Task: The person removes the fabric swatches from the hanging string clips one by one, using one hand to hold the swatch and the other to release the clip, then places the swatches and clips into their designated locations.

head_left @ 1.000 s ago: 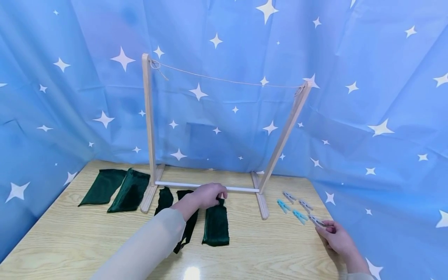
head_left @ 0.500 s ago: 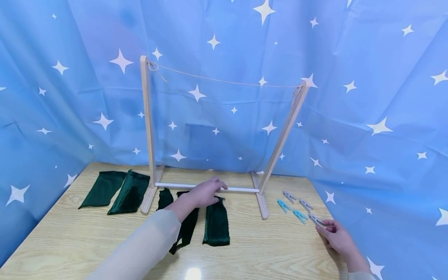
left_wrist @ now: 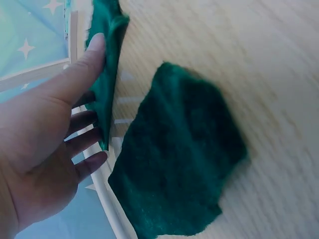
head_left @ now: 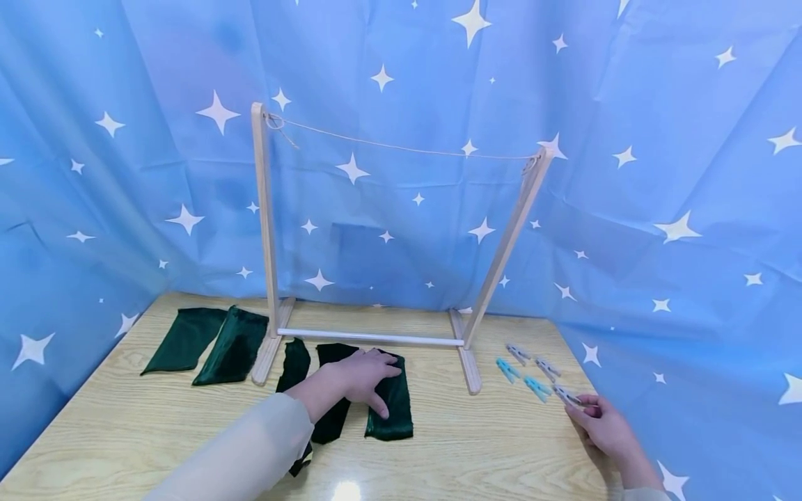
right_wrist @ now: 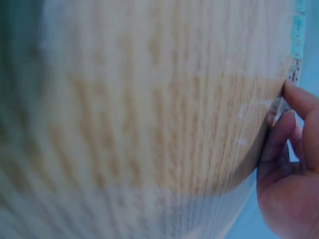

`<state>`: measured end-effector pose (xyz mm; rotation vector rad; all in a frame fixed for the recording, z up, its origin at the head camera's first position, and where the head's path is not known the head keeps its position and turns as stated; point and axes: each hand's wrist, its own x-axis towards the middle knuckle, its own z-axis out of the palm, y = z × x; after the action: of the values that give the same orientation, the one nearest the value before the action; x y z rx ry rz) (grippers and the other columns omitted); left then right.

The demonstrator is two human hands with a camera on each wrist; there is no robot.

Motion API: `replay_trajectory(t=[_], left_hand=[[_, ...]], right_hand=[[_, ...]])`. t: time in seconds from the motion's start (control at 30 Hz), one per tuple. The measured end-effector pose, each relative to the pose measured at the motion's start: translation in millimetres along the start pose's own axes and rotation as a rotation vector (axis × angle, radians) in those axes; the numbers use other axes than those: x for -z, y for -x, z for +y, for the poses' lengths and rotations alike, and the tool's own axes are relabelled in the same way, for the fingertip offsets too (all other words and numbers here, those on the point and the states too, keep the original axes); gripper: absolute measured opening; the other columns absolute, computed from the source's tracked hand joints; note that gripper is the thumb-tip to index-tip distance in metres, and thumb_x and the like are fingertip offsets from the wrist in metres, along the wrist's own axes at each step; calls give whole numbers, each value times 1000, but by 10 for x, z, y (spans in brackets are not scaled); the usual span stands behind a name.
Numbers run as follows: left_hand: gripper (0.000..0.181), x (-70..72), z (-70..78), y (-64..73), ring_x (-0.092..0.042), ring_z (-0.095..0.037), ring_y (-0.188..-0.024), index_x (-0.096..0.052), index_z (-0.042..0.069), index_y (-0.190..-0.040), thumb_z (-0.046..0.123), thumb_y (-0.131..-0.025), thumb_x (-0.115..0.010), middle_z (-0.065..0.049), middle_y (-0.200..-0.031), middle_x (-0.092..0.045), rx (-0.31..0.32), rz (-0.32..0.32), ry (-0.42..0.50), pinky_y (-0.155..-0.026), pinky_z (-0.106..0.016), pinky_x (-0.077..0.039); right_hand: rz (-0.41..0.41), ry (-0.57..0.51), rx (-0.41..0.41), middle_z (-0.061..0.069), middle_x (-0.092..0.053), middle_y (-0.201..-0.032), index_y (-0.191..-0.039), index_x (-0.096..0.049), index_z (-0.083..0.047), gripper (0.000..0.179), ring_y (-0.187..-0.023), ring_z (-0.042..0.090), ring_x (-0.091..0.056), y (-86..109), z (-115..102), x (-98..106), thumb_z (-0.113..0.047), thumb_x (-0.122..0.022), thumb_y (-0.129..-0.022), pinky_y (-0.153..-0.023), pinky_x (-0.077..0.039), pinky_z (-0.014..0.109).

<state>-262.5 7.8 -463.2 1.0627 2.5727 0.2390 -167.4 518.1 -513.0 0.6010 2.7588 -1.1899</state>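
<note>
My left hand (head_left: 366, 379) lies with spread fingers over the upper part of a dark green velvety cloth (head_left: 396, 414), the rightmost of the pieces. In the left wrist view its straight thumb and fingers rest along that cloth (left_wrist: 107, 84). Another green cloth (head_left: 331, 421) lies partly under the left wrist, and a narrower piece (head_left: 296, 362) is mostly visible beyond the forearm. At the table's right edge, my right hand (head_left: 604, 424) pinches the near end of a grey clothespin (head_left: 566, 395) between thumb and fingers.
A wooden frame (head_left: 266, 223) with a string (head_left: 401, 147) tied across its posts stands at the back. Two more green cloths lie at left, including a shiny one (head_left: 233, 344). Blue clothespins (head_left: 537, 387) and grey clothespins (head_left: 518, 352) lie at right. A starry curtain hangs behind.
My left hand has let go of the cloth's top edge, spread its fingers and come down nearer onto it. The two cloths beside it show shifted lower ends. My right hand stays put.
</note>
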Motion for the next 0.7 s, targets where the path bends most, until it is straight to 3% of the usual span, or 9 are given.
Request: replay_trajectory(t=[0.37,0.7], left_hand=[[83,-3,-18,20,-32,-29,-166,-52,24,-165,48,-94,-87,-2,-178,-38,20,-3,88,-135,-57,-26],[80,-12,-31,20,-30,-31,-168,-51,26,-166,47,-96,-85,-2,-180,-35,14,1,104,-136,-58,-25]], right_hand=[[4,9,-6,11,-55,-113,-147,-43,6,64,-86,19,-55,-11,-26,-2,-38,-68,-108,-66,-54,30],[-3,5,-12,14,-54,-115,-150,-42,6,72,-86,20,-55,-19,18,7,-44,-71,-107,-66,-55,31]])
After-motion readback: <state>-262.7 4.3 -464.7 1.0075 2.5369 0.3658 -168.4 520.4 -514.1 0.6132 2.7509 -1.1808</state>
